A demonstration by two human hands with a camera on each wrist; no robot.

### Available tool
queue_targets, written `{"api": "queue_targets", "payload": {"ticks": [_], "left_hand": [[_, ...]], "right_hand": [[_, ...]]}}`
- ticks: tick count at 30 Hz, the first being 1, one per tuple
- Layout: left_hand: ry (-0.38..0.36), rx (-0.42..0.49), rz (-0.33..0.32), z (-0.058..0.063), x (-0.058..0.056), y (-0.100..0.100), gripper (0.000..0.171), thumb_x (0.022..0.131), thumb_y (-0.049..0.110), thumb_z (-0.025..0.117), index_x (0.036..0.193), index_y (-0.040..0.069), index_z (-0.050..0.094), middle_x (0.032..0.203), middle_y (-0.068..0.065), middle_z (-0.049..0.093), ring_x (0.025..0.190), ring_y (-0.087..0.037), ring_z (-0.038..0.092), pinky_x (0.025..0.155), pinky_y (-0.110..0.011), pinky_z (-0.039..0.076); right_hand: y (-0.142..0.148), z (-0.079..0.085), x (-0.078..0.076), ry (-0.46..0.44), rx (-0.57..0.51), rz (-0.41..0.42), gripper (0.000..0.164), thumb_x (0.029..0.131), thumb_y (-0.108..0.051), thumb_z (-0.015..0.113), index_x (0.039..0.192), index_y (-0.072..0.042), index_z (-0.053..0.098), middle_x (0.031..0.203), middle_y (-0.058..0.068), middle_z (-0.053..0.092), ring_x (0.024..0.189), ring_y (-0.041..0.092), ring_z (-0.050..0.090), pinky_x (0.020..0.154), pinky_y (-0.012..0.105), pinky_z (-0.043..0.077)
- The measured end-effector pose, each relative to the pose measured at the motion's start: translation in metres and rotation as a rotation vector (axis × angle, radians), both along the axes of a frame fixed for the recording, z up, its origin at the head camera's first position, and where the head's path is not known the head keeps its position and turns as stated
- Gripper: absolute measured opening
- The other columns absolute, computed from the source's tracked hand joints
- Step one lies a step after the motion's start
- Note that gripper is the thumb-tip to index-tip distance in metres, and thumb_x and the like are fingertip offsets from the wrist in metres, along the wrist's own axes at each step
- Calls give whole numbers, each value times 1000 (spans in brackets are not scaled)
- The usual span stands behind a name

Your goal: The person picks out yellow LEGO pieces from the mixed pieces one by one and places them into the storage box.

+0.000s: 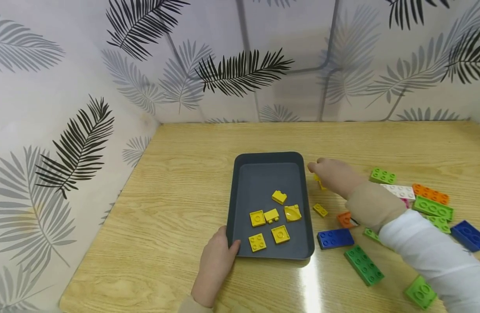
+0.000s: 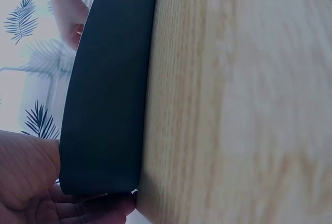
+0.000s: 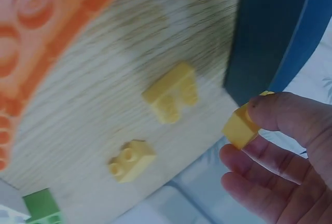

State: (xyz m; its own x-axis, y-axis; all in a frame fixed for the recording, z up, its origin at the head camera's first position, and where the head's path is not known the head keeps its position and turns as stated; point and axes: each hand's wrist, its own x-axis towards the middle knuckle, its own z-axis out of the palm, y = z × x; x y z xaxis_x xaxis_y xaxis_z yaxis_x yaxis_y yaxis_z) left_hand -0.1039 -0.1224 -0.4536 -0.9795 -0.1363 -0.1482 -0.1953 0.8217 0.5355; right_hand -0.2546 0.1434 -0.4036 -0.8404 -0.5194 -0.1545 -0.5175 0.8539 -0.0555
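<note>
A dark grey tray [image 1: 255, 182] lies on the wooden table with several yellow toy bricks [image 1: 280, 234] inside it. At its near left corner my left hand [image 1: 216, 261] grips the tray, thumb over the rim. Fingers [image 2: 93, 208] curl around the tray's corner in the left wrist view. Just beyond the tray's right side is my right hand [image 1: 338, 176], above the table. Between its thumb and fingers it pinches a small yellow brick [image 3: 241, 129], seen in the right wrist view. Other yellow bricks [image 1: 320, 210] lie on the table below that hand.
Right of the tray lie a blue brick [image 1: 335, 238], a dark green brick [image 1: 364, 265] and an orange brick [image 1: 345, 219]. Farther right are light green [image 1: 382, 175], white [image 1: 398, 191] and another orange brick [image 1: 430, 194]. A leaf-patterned curtain [image 1: 244, 52] hangs behind the table.
</note>
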Motion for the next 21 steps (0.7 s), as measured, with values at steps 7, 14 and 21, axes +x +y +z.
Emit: {"api": "queue_targets", "payload": {"ticks": [7,14,21], "left_hand": [[0,6,3,-1,0,0,48,81,20,60,118,-7,47,112,-24,59,101,-35,58,83,-46,52],[8,8,0,-1,0,-1,48,80,20,61,117,-7,47,110,-24,60,100,-35,58,82,-46,52],[17,11,-4,-1,0,-2,48,80,21,61,117,-7,47,110,-23,60,99,-35,59,81,-46,52]], "right_hand": [[-17,6,4,19,34,13,40,72,3,64,110,-4,53,102,20,60,74,24,58,63,32,54],[-32,11,10,77,20,53,36,75,3,60,109,-5,55,104,22,60,82,29,61,68,36,55],[-43,9,14,73,37,84,39,74,-5,65,111,-8,54,102,16,60,78,23,59,68,32,55]]}}
